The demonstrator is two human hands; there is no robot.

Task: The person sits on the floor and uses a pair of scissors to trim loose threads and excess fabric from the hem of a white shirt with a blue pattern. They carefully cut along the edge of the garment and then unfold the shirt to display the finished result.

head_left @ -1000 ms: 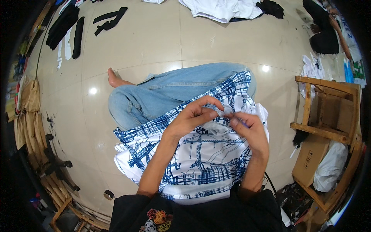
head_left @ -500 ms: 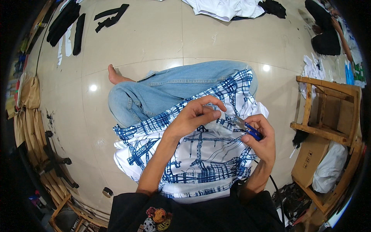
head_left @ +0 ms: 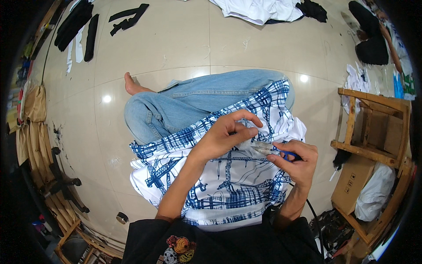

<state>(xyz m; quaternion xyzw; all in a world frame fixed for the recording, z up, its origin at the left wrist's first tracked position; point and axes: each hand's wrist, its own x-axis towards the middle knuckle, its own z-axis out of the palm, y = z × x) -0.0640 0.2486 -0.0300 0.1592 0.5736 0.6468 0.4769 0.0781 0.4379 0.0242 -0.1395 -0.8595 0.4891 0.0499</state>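
A white garment point(head_left: 215, 176) printed with blue line drawings lies spread over my lap. My right hand point(head_left: 299, 160) grips a pair of blue-handled thread snips point(head_left: 263, 148); their metal blades point left, close above the cloth. To the left of the blades, my left hand point(head_left: 226, 136) is closed, with thumb and index fingertip nearly together. Whatever is pinched there is too small to make out. Under the left thumb shows a whitish, partly see-through patch, which I cannot identify.
My crossed legs in blue jeans point(head_left: 206, 90) support the garment. To the right stand a wooden stool point(head_left: 373, 152) and a cardboard box point(head_left: 349, 185). White cloth point(head_left: 246, 9) and black strips point(head_left: 127, 20) lie on the tiled floor ahead. Another person point(head_left: 371, 50) sits at the far right.
My right hand has turned, and the snips' blades have swung down to point more directly left. My left hand has shifted slightly right. The garment stays in place.
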